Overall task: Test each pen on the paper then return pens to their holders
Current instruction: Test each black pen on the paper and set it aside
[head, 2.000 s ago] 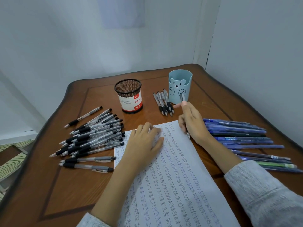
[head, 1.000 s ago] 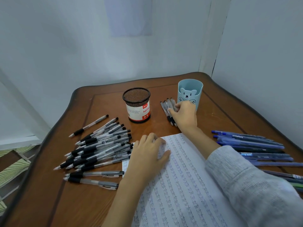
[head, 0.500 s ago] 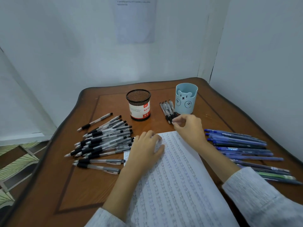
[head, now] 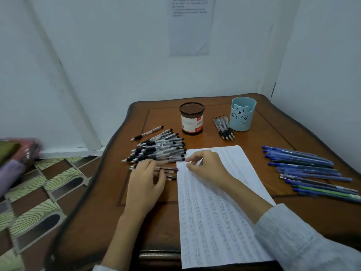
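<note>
Reaching w/ L hand [head: 145, 179] for next of loose black pens [head: 168, 169], grip unclear; steadying paper [head: 214, 222] w/ R hand [head: 207, 167], loose, empty.

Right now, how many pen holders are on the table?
2: a black mesh holder at back centre, a blue bear cup right of it. None appears hidden.
</note>
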